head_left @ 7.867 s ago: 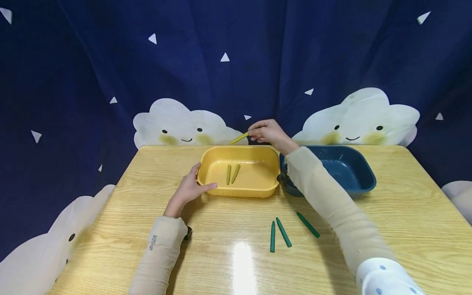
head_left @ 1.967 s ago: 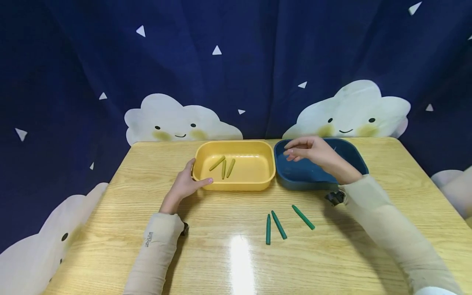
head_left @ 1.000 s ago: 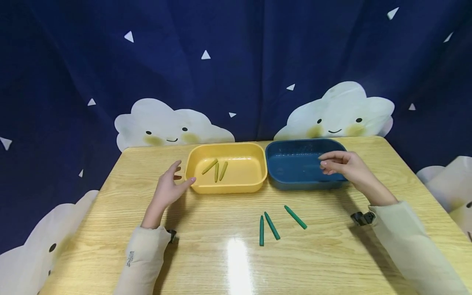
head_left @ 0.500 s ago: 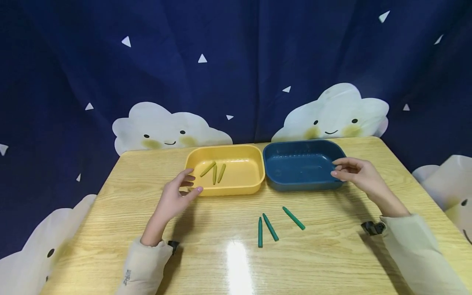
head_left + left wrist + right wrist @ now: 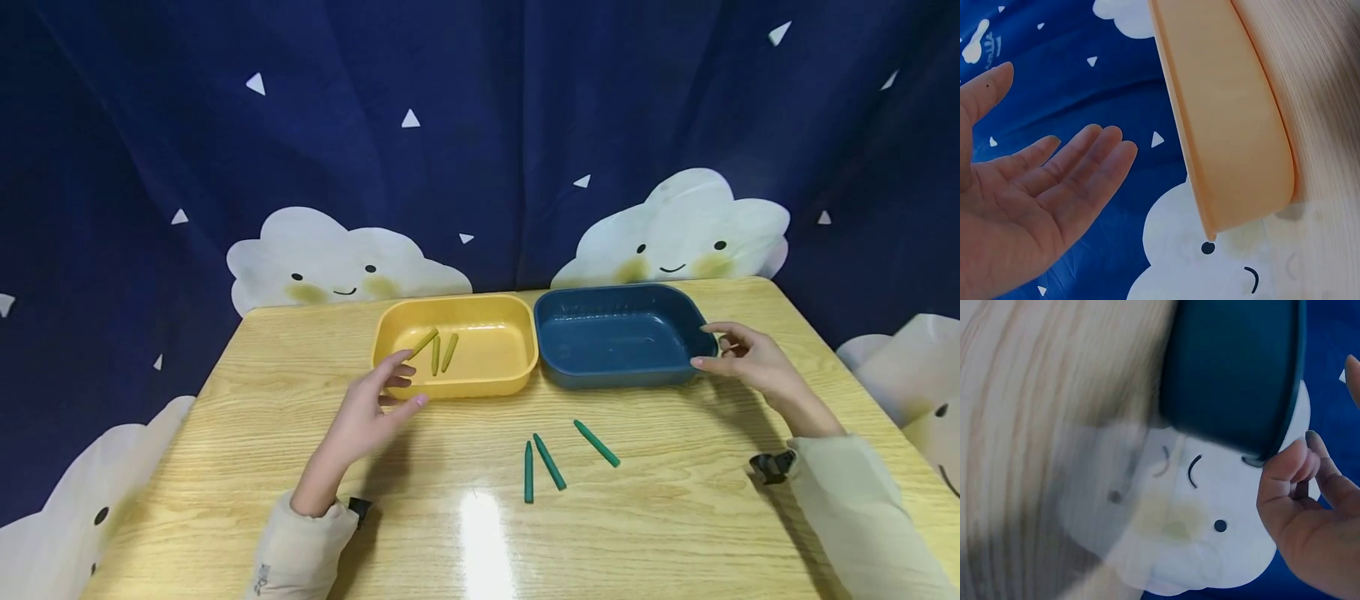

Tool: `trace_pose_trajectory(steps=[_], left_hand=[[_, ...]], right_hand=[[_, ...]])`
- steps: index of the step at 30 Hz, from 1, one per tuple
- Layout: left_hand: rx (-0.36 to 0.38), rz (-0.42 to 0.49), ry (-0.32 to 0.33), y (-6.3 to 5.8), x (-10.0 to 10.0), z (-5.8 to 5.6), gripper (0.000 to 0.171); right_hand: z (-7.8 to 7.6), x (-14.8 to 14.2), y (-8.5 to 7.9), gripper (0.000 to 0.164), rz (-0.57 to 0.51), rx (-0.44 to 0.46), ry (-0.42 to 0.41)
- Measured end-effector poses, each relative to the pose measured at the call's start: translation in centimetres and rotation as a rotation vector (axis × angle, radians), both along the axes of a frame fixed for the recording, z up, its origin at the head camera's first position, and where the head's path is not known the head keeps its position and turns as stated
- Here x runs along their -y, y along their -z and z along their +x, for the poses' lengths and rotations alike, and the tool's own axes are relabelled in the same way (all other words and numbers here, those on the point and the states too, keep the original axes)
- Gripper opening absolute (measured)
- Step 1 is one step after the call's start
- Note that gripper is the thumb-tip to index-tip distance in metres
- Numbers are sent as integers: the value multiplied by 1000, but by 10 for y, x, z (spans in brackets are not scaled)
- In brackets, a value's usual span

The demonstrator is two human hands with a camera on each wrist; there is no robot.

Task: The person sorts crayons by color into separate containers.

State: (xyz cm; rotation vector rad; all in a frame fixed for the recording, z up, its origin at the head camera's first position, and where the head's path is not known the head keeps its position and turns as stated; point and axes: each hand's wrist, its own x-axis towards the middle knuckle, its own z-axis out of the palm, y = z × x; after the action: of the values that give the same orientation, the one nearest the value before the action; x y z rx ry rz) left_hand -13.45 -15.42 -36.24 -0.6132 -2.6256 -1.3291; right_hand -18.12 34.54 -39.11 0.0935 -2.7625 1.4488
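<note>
In the head view my left hand (image 5: 363, 417) hovers at the front left corner of a yellow plastic tub (image 5: 480, 388), fingers spread and holding nothing. The left wrist view shows its palm and loose fingers apart from the tub's outer wall (image 5: 1229, 125). Three yellow crayons (image 5: 448, 353) lie inside that tub. My right hand (image 5: 765, 371) is at the right end of a dark blue tub (image 5: 622, 379), thumb and fingertips right at its rim. Those fingers bend near the rim's corner in the right wrist view. Three green crayons (image 5: 550, 461) lie on the table before the tubs.
Both tubs stand side by side along the back of the wooden table (image 5: 300, 367). A navy curtain (image 5: 465, 100) with white clouds and triangles hangs behind. A dark wrist device (image 5: 772, 467) sticks out at my right cuff.
A yellow crayon went from my right hand into the yellow tub. My right hand then moved right to the blue tub's end. My left hand let go of the yellow tub.
</note>
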Motion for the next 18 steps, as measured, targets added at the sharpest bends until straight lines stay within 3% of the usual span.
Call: trace_pose_trajectory(steps=[2, 6, 13, 18], left_hand=[[3, -6, 9, 0, -1, 1, 56], [18, -6, 26, 2, -2, 0, 57], [33, -9, 71, 6, -6, -2, 58], [54, -7, 117, 8, -11, -3, 59]], right_hand=[[1, -1, -3, 67, 49, 15, -24], [-2, -5, -2, 77, 89, 81, 3], [-8, -8, 2, 93, 28, 195, -79], [-12, -7, 6, 101, -10, 224, -112]])
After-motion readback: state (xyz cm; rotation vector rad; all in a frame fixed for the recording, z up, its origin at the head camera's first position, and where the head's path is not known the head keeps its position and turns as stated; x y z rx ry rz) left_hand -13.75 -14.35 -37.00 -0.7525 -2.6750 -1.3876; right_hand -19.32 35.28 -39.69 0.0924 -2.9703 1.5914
